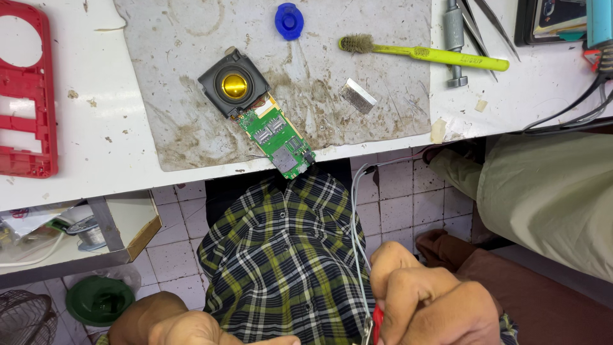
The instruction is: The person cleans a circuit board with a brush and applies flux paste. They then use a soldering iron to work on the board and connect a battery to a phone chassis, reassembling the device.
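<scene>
My right hand [428,300] is low in the picture, fingers curled around a small red-handled tool [377,317], with thin white wires [357,217] running up from it toward the bench. My left hand [185,322] sits at the bottom edge, fingers closed; I cannot see anything in it. Both hands are over my lap, in front of a green plaid shirt [281,255]. On the bench's dirty grey mat [191,76] lies a green circuit board [278,137] joined to a black square part with a yellow round centre [234,84].
A yellow-handled brush [421,53], a blue cap [289,20] and a small metal block [359,96] lie on the mat. A red plastic frame [25,89] is at the left; tweezers and a screwdriver [454,38] at the right. Another person's leg [549,191] is on the right.
</scene>
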Motion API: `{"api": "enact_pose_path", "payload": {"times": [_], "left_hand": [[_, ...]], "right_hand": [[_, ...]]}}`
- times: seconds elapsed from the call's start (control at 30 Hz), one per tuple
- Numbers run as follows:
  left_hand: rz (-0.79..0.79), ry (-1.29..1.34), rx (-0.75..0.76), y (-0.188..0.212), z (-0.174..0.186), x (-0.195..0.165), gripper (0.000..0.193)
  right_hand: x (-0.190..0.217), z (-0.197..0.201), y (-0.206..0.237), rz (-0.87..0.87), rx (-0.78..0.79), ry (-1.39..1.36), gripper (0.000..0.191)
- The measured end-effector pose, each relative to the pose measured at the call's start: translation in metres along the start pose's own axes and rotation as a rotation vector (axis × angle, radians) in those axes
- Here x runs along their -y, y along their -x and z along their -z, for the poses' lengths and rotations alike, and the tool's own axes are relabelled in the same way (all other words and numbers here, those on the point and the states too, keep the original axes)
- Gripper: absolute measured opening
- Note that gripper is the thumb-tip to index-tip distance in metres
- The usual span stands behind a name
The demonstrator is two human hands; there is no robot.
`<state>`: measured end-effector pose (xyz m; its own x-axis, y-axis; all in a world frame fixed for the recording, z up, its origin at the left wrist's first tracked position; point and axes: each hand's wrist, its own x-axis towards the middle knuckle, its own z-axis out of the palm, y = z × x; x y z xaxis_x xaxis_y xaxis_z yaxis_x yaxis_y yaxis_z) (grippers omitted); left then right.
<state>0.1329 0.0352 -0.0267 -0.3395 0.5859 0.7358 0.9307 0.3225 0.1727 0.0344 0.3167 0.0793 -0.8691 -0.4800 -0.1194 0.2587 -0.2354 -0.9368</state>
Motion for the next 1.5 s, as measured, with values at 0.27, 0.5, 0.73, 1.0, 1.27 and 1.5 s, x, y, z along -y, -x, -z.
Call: {"api": "enact_pose_path", "payload": {"times": [0.27,0.5,0.73,1.0,1.27,1.5], "left_hand": [[0.103,0.275,0.104,-0.009,0.006,0.038,0.025],[0.557,0.479,-0.337,-0.060,0.002,0.044,0.021],[0.554,0.571,-0.300,-0.056,-0.003,0.067,0.023],[0.562,0.557,-0.392,-0.055,-0.015,0.066,0.029],[0.541,0.490,-0.372,-0.063,-0.016,0.068,0.028],[0.407,0.436,-0.285,-0.073,0.001,0.076,0.019]], "right_hand": [[-0.011,0.037,-0.037,0.410,0.271,0.705,0.045],[-0.036,0.038,-0.037,0.526,0.250,0.831,0.032],[-0.057,0.036,-0.041,0.576,0.068,0.841,0.023],[-0.064,0.032,-0.045,0.778,-0.047,0.989,0.027],[-0.062,0.029,-0.041,0.885,-0.129,1.193,0.024],[-0.067,0.039,-0.034,0.932,-0.202,1.204,0.025]]}}
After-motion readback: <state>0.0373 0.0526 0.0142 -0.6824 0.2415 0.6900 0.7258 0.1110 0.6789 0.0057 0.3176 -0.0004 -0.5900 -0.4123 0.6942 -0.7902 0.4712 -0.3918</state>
